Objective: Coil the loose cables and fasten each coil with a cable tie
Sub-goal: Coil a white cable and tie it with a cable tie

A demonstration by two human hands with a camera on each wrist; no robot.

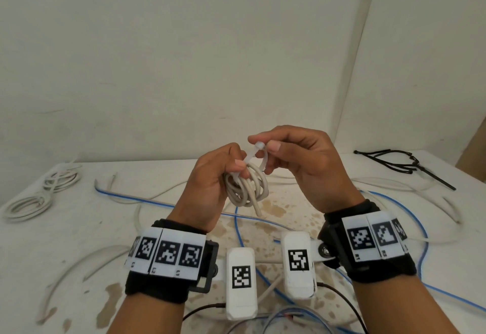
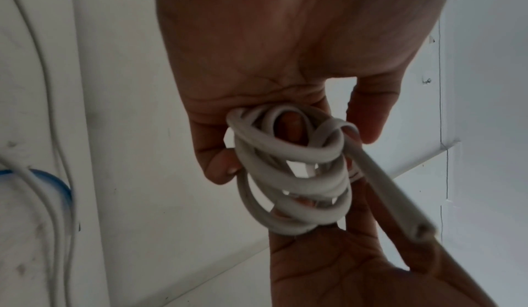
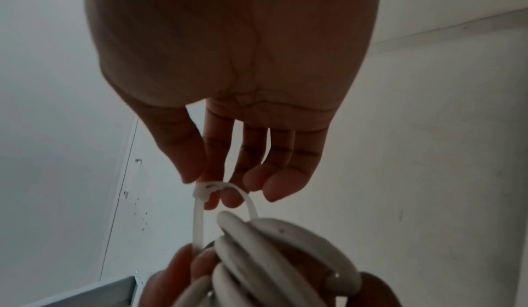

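Fingers (image 1: 273, 147) of the right hand (image 1: 302, 165) pinch the cable tie (image 1: 256, 152); left hand (image 1: 210, 186) grips the coil (image 1: 247, 189).
Fastening step: next, probably pull the tie snug.

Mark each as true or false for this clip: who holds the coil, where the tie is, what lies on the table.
1. The left hand holds the coiled beige cable. True.
2. The right hand rests flat on the table. False: it pinches the white plastic cable tie looped round the coil.
3. A thin blue cable lies on the white table. True.
4. The held coil lies on the table. False: it is held above it.
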